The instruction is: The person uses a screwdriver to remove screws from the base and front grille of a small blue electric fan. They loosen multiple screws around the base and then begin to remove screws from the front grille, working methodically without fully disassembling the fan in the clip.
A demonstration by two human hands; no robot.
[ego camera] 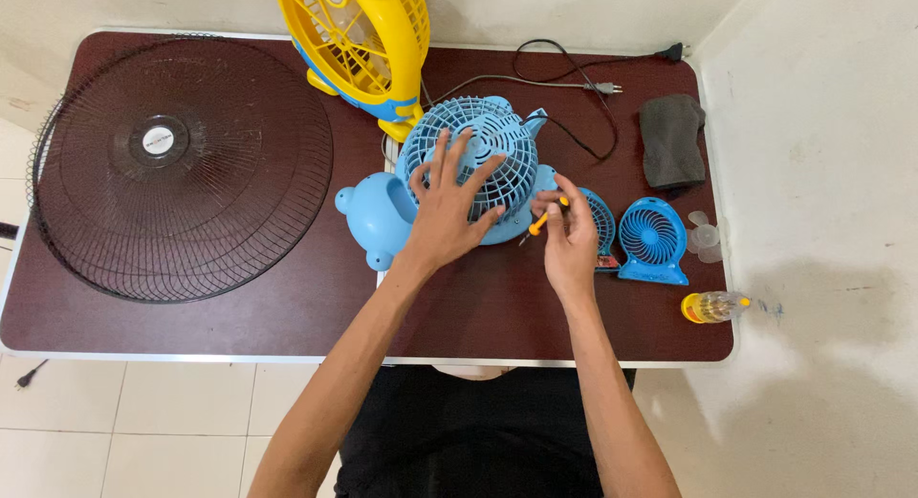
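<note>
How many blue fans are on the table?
2: a big blue fan under the left hand, and a small blue fan right of the right hand. Another blue grille behind that hand may be a third.

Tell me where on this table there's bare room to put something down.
The table is bare along the near edge, between the black fan grille and the left hand, and below the small blue fan. It is crowded around the blue fan, the right hand with its screwdriver, and the yellow fan.
</note>
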